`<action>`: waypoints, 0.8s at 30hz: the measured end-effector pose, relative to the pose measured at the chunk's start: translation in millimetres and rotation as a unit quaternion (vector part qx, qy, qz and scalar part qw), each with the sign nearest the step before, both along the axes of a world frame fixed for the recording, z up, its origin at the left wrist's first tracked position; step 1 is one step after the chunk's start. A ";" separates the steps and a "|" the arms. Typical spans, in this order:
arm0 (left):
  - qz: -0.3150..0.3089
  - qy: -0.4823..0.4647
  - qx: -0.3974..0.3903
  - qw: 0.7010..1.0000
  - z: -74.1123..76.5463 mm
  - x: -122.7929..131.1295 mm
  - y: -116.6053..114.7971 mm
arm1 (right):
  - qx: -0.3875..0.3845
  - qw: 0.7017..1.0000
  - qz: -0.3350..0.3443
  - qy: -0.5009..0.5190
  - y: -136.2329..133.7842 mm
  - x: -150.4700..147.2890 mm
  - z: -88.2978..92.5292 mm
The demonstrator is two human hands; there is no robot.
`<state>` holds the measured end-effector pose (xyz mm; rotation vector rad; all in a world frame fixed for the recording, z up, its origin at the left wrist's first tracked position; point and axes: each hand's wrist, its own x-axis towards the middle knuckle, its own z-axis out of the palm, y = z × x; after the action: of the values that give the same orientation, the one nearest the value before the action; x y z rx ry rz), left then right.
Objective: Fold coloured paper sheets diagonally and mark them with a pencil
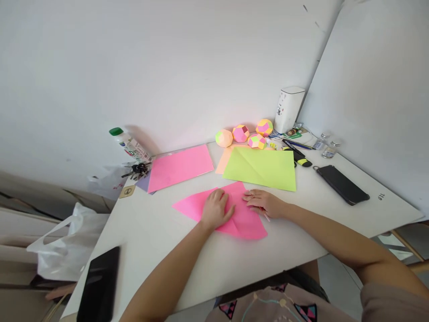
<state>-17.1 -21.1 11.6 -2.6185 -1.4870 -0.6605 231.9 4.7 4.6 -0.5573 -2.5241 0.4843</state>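
Observation:
A bright pink sheet of paper [246,227] with crease lines lies on the white table in front of me, its corners pointing in several directions. My left hand [217,210] rests flat on its middle, fingers spread and thumb out to the right. At the sheet's right edge, my right hand [266,203] touches the paper with curled fingers. A thin pale stick [267,217] pokes out below those fingers; most of it is hidden by the hand.
Behind lie a pink paper stack [181,169], a lime-green sheet [263,167] and several faceted paper balls [240,133]. A bottle [132,145] and keys [140,169] stand left; a cutter [301,160], glass jars [330,150] and a black pouch [343,183] right. A phone [99,284] lies near left.

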 end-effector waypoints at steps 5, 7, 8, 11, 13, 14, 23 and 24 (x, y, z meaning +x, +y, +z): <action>0.073 -0.016 -0.003 0.997 6.0 -32.4 -10.5 | -0.043 0.999 -0.003 0.033 -9.5 13.0 3.2; 0.113 -0.008 -0.020 0.993 1.5 -43.1 -17.7 | -0.055 0.998 -0.004 0.033 -10.5 14.2 3.9; 0.122 0.003 -0.035 0.992 -2.2 -46.8 -20.2 | -0.057 0.998 -0.002 0.029 -10.5 13.5 4.2; 0.138 0.038 -0.085 0.986 -13.9 -52.3 -19.9 | -0.054 0.998 0.011 0.011 -9.1 8.8 4.2; 0.155 0.053 -0.109 0.980 -18.3 -53.6 -14.0 | -0.053 0.998 0.020 0.007 -8.0 5.9 3.3; 0.163 0.058 -0.117 0.978 -19.2 -54.2 -10.4 | -0.056 0.998 0.024 0.009 -7.7 5.1 2.7; 0.172 0.048 -0.118 0.977 -16.2 -57.9 -1.0 | -0.124 0.988 0.079 0.048 -18.6 2.0 7.1; 0.166 0.041 -0.109 0.979 -15.1 -57.9 -1.8 | -0.127 0.987 0.079 0.053 -19.6 1.1 8.1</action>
<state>-75.1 -22.9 -3.6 -2.4103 -2.0077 -0.3717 233.0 -15.0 12.7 -0.4113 -2.4316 0.8812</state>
